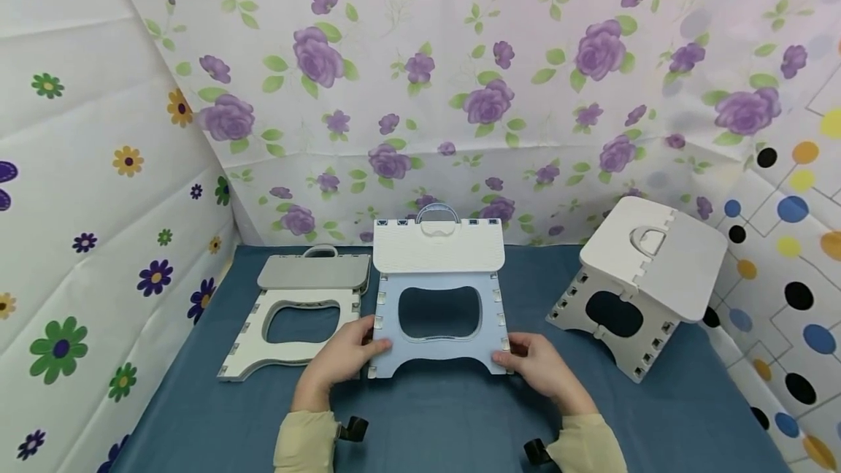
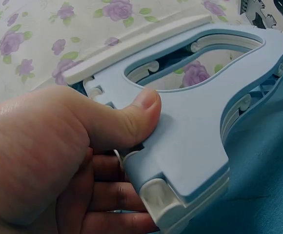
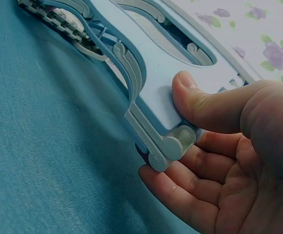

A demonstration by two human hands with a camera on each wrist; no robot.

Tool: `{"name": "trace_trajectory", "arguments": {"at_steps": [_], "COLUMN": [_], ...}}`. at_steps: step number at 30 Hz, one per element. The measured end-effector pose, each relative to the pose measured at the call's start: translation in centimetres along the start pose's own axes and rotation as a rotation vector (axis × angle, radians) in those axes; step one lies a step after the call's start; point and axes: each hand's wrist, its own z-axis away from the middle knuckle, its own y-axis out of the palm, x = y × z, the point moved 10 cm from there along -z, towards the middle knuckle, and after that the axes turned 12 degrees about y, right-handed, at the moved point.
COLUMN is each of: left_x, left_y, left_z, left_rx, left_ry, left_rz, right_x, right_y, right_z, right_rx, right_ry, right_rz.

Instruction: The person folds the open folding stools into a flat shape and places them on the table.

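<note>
Where my head view falls closest, two pale yellow sleeves (image 1: pixel 305 444) reach in over the blue surface (image 1: pixel 447 422), each with a small black device (image 1: pixel 353 429) beside it. Just beyond, I see the left hand (image 1: pixel 344 356) and the right hand (image 1: pixel 537 365) both grasping the blue stool (image 1: pixel 438 280) near its lower corners; my wrist views show each thumb (image 2: pixel 134 119) on its blue face, the other fingers (image 2: pixel 117 197) tucked beneath the edge. It is folded, near the middle of the surface, its white seat (image 1: pixel 438 250) toward the back; whether its lower edge touches down I cannot tell. Just to its left I have the grey-topped stool (image 1: pixel 296 297), also folded; well apart on the right, the white stool (image 1: pixel 657 258) stands unfolded. Behind hangs a floral curtain (image 1: pixel 401 93).
</note>
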Motion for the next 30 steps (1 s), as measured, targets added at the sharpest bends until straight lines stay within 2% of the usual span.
{"name": "trace_trajectory", "arguments": {"at_steps": [6,13,18,24,30], "left_x": [0.4,1.6,1.8,1.9,2.2], "left_y": [-0.1,-0.2,-0.5,-0.8,-1.1], "left_z": [0.2,0.4,0.6,0.6,0.9], "left_rx": [-0.045,-0.118,-0.155,-0.169,-0.173], "left_ry": [-0.028,-0.164,-0.218,-0.236,-0.27], "left_rz": [0.027,0.056,0.033,-0.014,-0.071], "right_x": [-0.2,-0.9,-1.1,-1.2,-1.3], "right_y": [0.2,0.5,0.8,0.8,1.1], "right_z": [0.1,0.0,-0.4,-0.6,-0.5], "right_rx": [-0.016,-0.008,-0.013,-0.053,-0.057], "right_ry": [0.019,0.084,0.105,0.123,0.126], "right_rz": [-0.008,-0.057,-0.067,-0.065,-0.08]}}
